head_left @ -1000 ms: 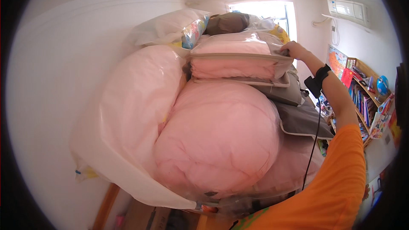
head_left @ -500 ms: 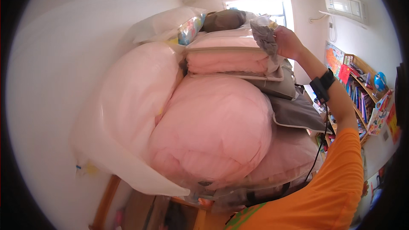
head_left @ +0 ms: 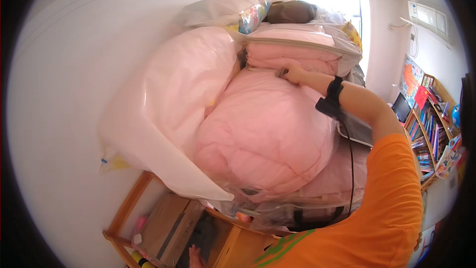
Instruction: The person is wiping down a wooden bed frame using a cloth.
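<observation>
My right hand (head_left: 296, 73) is closed on a grey cloth (head_left: 283, 73), of which only a small bunched part shows at the fingertips. It rests at the top of a large round pink quilt (head_left: 263, 134) in clear plastic, just below a clear storage bag of folded pink bedding (head_left: 297, 53). A long whitish plastic bag (head_left: 173, 79), bulging and shiny, leans against the quilt's left side. Low in the picture, my left hand (head_left: 196, 257) shows only in part, with fingers apart and nothing visible in them, near a cardboard box (head_left: 166, 223).
On top of the pile lie a clear bag (head_left: 223, 10) and a dark brown bundle (head_left: 291, 12). A wooden frame (head_left: 130, 201) stands below. To the right are a bookshelf (head_left: 431, 119) and a wall air conditioner (head_left: 429, 17). A black cable (head_left: 351, 168) hangs from my right wrist.
My right hand has come down and left with the grey cloth, from the folded bedding's upper right corner to the round quilt's top. The view has shifted, and my left hand now shows.
</observation>
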{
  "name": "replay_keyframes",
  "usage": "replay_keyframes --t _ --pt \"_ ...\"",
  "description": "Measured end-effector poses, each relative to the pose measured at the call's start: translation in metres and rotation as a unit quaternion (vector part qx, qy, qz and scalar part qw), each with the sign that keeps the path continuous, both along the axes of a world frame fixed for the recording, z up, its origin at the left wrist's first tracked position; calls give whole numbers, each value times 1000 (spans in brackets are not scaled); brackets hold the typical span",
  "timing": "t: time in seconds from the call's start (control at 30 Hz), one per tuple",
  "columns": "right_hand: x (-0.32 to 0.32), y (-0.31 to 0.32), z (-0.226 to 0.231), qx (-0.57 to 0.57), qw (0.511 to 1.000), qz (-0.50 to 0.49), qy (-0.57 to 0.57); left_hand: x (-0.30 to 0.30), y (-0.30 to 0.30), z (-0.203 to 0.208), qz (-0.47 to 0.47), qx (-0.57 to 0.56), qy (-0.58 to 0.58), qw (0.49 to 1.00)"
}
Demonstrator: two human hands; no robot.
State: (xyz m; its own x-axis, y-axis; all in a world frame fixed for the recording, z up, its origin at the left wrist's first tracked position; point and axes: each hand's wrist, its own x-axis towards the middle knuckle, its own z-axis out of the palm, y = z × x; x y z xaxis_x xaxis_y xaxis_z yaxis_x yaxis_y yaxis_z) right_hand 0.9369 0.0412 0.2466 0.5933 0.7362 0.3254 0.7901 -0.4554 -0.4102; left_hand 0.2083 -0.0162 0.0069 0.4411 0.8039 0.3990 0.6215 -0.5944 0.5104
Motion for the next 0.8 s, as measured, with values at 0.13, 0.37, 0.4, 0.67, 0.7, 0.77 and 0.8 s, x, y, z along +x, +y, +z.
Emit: replay_keyframes --t 0.13,0.37,0.4,0.67,0.7,0.77,0.8 --pt "-119 -9 23 32 989 132 63 -13 -17 -13 34 -22 5 999" --pt "-219 -53 36 238 845 448 -170 14 -12 -4 17 -36 13 999" --pt "-212 -51 58 127 897 424 0 17 -13 1 25 -39 13 999" --pt "-7 19 62 -31 990 -2 140 20 -27 -1 32 -35 18 999" --pt "-9 28 58 -31 990 2 138 17 -29 -3 36 -35 16 999" --pt "-48 44 49 -79 990 68 99 9 -40 2 26 -65 29 997" --pt "-77 50 56 -53 974 147 167 2 -42 -11 33 -69 30 997"
